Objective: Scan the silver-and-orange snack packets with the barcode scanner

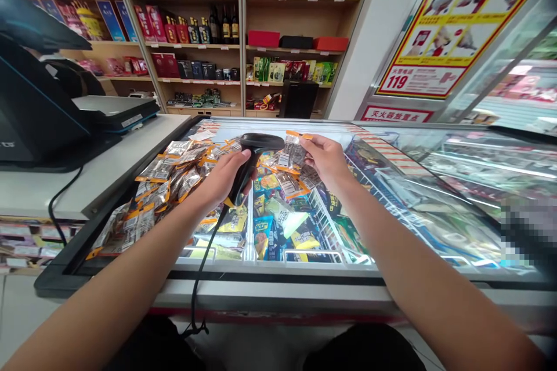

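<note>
A single camera sits on the person's head, facing forward and tilted down over a freezer [304, 295]. It is close: both forearms enter from the bottom corners, and the left hand [224, 177] with a scanner [261, 142] and the right hand [326, 159] with a packet [293, 151] sit near mid-frame. A counter [108, 156] fills the left, and shelves [195, 46] stand well beyond. The lens seems wide, bending the edges.

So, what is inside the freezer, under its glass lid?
Coloured packs in wire baskets show through the glass. On the left, a pile of silver packets on the glass hides what lies below; the left hand with its scanner covers a little more.
</note>
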A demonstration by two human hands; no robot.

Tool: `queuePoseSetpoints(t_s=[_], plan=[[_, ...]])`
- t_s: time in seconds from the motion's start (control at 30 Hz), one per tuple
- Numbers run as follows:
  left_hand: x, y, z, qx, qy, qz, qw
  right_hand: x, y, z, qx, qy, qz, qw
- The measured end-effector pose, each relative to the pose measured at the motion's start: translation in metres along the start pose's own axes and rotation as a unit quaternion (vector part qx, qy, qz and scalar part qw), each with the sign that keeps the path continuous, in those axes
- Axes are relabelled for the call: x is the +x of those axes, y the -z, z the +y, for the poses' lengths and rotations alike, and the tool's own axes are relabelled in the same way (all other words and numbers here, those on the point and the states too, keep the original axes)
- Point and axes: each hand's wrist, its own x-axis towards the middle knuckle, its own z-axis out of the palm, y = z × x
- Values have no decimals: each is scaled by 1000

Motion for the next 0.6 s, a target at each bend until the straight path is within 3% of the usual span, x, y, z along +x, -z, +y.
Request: queuePoseSetpoints(t_s=[0.43, 0.53, 0.6], plan=[[0, 1, -3, -10, -6, -22, 1000, 2, 1, -1, -30, 24, -20, 999], [-2, 2, 4, -15, -20, 8, 1000, 10, 11, 2, -121, 43, 15, 992], [-2, 4, 9, -34, -39, 34, 998, 13, 17, 4, -239, 92, 60, 965]])
